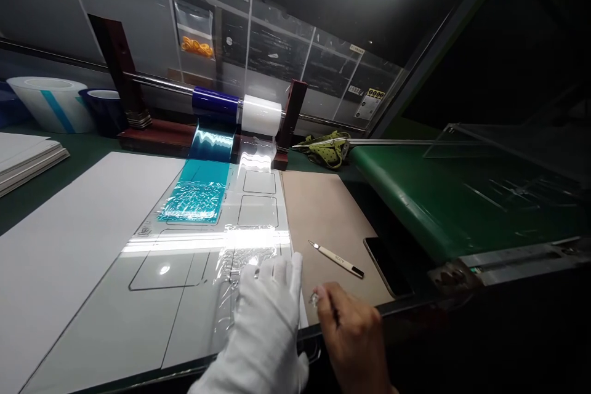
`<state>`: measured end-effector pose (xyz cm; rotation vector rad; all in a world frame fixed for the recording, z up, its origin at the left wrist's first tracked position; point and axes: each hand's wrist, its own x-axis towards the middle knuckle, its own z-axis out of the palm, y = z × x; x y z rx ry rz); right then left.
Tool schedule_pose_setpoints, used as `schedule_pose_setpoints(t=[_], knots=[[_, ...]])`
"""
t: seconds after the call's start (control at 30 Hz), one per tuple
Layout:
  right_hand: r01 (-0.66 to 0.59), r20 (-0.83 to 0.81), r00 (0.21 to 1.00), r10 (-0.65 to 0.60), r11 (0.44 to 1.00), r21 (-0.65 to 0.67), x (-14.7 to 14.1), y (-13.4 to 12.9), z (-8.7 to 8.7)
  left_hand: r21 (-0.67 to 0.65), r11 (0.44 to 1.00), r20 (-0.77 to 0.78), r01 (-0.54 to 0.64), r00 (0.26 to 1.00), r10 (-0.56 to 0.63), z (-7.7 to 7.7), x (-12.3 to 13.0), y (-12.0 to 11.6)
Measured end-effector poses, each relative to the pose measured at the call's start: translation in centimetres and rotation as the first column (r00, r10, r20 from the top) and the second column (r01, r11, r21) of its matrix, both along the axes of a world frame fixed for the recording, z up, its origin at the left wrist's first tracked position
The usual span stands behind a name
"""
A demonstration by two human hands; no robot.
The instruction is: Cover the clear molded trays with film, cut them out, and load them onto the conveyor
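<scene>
My left hand [268, 305], in a white glove, lies palm down with fingers stretched over a strip of clear film [226, 261] on the marked sheet. This film runs down from a white roll [262, 114]. To the right, my bare right hand [353, 326] is closed, with a small crumpled scrap of clear film [314, 298] between thumb and forefinger. A cream-handled craft knife [339, 260] lies just beyond it on a beige board [325, 209]. Left of the clear strip, blue film [198, 188] hangs from a dark blue roll [215, 103] onto the sheet.
Both rolls sit on a metal rod between dark red posts [293, 112]. A black phone [386, 266] lies at the board's right edge, beside a green conveyor belt [443, 197]. Spare film rolls [50, 108] and stacked sheets [28, 163] stand at left.
</scene>
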<state>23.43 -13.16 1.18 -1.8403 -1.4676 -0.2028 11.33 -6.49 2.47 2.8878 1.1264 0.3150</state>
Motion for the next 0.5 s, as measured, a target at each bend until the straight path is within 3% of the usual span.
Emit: schedule_pose_setpoints(t=[0.07, 0.1, 0.17, 0.2, 0.27, 0.3, 0.33, 0.37, 0.4, 0.43, 0.47, 0.5], knots=[[-0.014, 0.119, 0.993, 0.013, 1.0, 0.008, -0.6, 0.1, -0.3, -0.007, 1.0, -0.166, 0.013, 0.986, -0.014, 1.0, -0.5, 0.1], [-0.029, 0.071, 0.997, 0.031, 0.999, -0.017, -0.8, 0.1, -0.5, -0.013, 1.0, -0.187, 0.022, 0.982, -0.024, 1.2, -0.8, 0.2], [-0.102, -0.202, 0.977, 0.075, 0.986, -0.128, -0.5, 0.0, -0.5, -0.058, 0.998, -0.143, 0.03, 0.989, -0.038, 1.2, -1.5, 0.4], [-0.189, -0.391, 0.915, 0.099, 0.962, -0.199, -0.1, -0.1, -0.5, -0.097, 0.994, -0.104, 0.047, 0.993, -0.057, 1.1, -1.9, 0.5], [-0.399, -0.722, 0.685, 0.1, 0.88, -0.257, 0.9, -0.6, -0.5, -0.169, 0.978, -0.023, 0.126, 0.991, -0.131, 0.5, -2.7, 0.8], [-0.462, -0.815, 0.573, 0.085, 0.855, -0.236, 1.5, -1.0, -0.5, -0.183, 0.968, 0.019, 0.169, 0.986, -0.168, 0.2, -3.1, 0.9], [-0.453, -0.857, 0.511, 0.075, 0.871, -0.193, 2.0, -1.5, -0.6, -0.171, 0.965, 0.069, 0.2, 0.979, -0.19, -0.2, -3.5, 1.0], [-0.357, -0.857, 0.511, 0.073, 0.924, -0.134, 2.4, -2.1, -0.6, -0.135, 0.968, 0.13, 0.211, 0.972, -0.194, -0.7, -3.8, 1.1], [-0.179, -0.824, 0.564, 0.061, 0.983, -0.049, 2.9, -2.8, -0.5, -0.095, 0.975, 0.197, 0.201, 0.964, -0.18, -1.2, -4.1, 1.3], [0.048, -0.766, 0.642, 0.026, 0.996, 0.074, 3.5, -3.7, -0.3, -0.068, 0.982, 0.268, 0.178, 0.951, -0.154, -1.9, -4.4, 1.5], [0.266, -0.693, 0.72, -0.034, 0.936, 0.23, 4.1, -4.6, 0.0, -0.062, 0.985, 0.33, 0.164, 0.934, -0.135, -2.6, -4.5, 1.8], [0.434, -0.616, 0.779, -0.115, 0.809, 0.397, 4.9, -5.7, 0.3, -0.08, 0.982, 0.378, 0.17, 0.917, -0.128, -3.4, -4.4, 2.2]])
